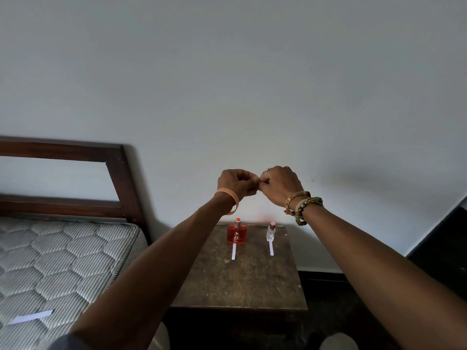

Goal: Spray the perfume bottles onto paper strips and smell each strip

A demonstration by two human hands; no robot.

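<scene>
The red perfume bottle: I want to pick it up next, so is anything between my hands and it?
Nothing visible blocks it. Both hands, left and right, are raised together above the table. The red perfume bottle stands uncapped below them, with only a paper strip lying in front.

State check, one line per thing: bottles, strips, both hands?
Red round glass perfume bottle: upright on the small dark wooden table, cap off.
Small clear glass perfume bottle: upright, right of the red one.
White paper strip: flat before the red bottle.
Second white paper strip: flat before the clear bottle.
Third white paper strip: on the quilted mattress.
Left hand: raised, closed, fingertips meeting the right.
Right hand: raised, closed; contents unclear.
</scene>
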